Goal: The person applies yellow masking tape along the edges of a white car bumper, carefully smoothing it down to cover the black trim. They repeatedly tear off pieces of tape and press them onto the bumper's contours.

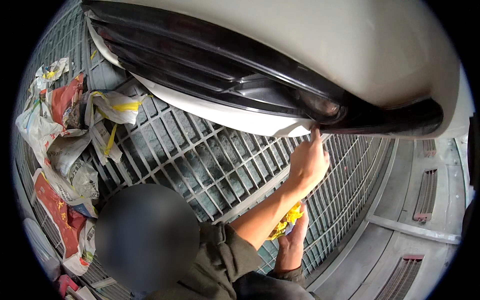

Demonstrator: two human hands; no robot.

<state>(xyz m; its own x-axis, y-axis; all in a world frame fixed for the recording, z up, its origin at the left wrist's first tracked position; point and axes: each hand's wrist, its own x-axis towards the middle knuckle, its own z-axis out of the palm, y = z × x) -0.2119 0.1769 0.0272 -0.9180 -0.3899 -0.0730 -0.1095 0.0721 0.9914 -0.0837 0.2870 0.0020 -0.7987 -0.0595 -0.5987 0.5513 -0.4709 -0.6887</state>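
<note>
My left hand [309, 159] reaches up to the lower edge of a white car bumper [220, 112], just below a round lamp [322, 106]. Its fingertips touch that edge and the other fingers are curled in; whatever they may pinch is too small to make out. Lower down, partly behind my left forearm, my right hand [295, 240] is closed around a crumpled wad of yellow masking tape [287, 222]. A black slatted grille [185, 62] fills the bumper's opening to the left of the lamp.
Metal floor grating [200, 150] lies under the bumper. Crumpled masking paper [60, 145] with yellow tape strips is heaped at the left. Grey panels with a slotted vent [426, 195] stand at the right. A blurred round patch [147, 237] hides the lower left.
</note>
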